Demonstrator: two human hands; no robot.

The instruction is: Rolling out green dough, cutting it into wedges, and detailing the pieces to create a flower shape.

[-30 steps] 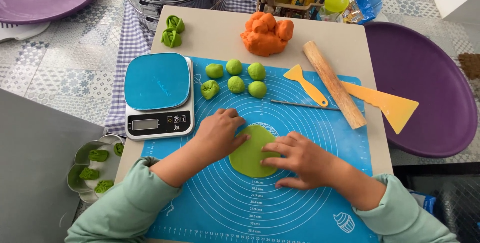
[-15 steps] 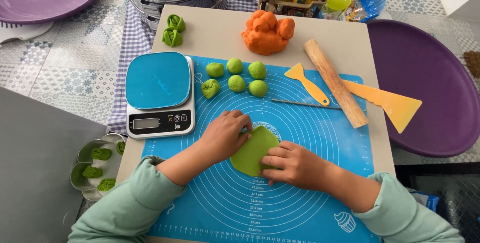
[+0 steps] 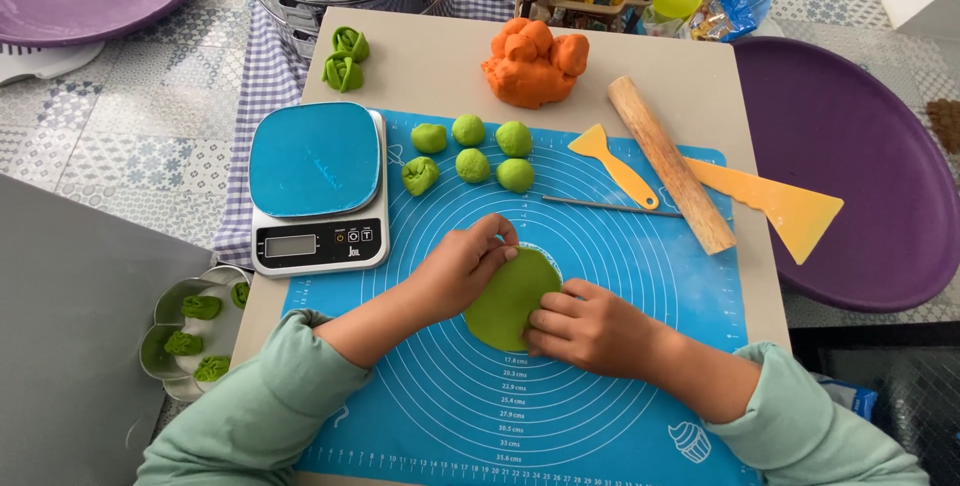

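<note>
A flat green dough disc (image 3: 510,296) lies in the middle of a blue silicone baking mat (image 3: 620,376). My left hand (image 3: 462,268) pinches the disc's upper left edge with bent fingers. My right hand (image 3: 590,328) grips its lower right edge, and the disc looks partly folded between the two hands. Both arms wear pale green sleeves. Several small green dough balls (image 3: 472,151) sit on the mat's far side, just beyond my left hand.
A blue-topped kitchen scale (image 3: 316,186) stands left of the mat. An orange dough lump (image 3: 532,62), a wooden rolling pin (image 3: 670,164), two yellow scrapers (image 3: 780,204), a thin metal rod (image 3: 610,206), a purple tray (image 3: 860,166) and a tin of shaped green pieces (image 3: 195,331) surround it.
Both hands went from pressing flat on the round disc to pinching its edges; the disc now looks narrower and folded, and the hands sit closer together.
</note>
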